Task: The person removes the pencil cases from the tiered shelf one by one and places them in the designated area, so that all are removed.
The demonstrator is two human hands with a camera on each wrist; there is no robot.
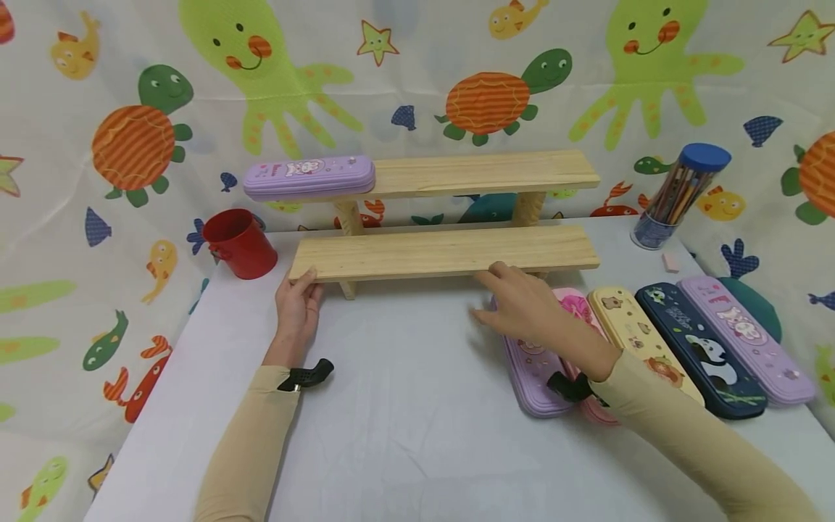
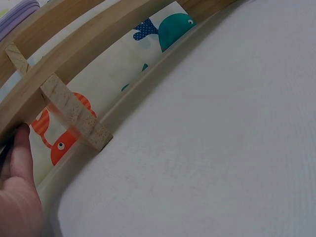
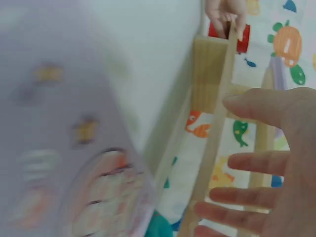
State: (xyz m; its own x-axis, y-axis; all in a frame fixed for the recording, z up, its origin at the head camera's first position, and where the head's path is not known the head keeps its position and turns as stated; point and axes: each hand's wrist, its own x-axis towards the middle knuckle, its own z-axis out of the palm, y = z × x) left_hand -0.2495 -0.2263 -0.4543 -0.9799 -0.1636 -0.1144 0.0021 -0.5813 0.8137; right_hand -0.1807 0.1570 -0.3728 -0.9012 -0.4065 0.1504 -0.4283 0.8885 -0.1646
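A two-tier wooden shelf [image 1: 443, 254] stands at the back of the white table. My left hand [image 1: 296, 315] grips the left end of its lower board, thumb and fingers on either side of the edge in the right wrist view. My right hand [image 1: 531, 308], its fingers spread [image 3: 276, 163], is by the front edge of that board, toward the right; whether it touches the wood I cannot tell. Beneath this hand lie a purple pencil case [image 1: 538, 384] and a pink pencil case [image 1: 577, 304], both partly hidden. Another purple pencil case [image 1: 309, 177] lies on the upper board's left end.
To the right lie a yellow pencil case [image 1: 636, 337], a navy panda case [image 1: 701, 348] and a lilac case [image 1: 746, 337]. A red cup [image 1: 240, 244] stands left of the shelf. A blue-lidded pencil jar [image 1: 681, 188] and a pink eraser [image 1: 670, 262] are at the back right.
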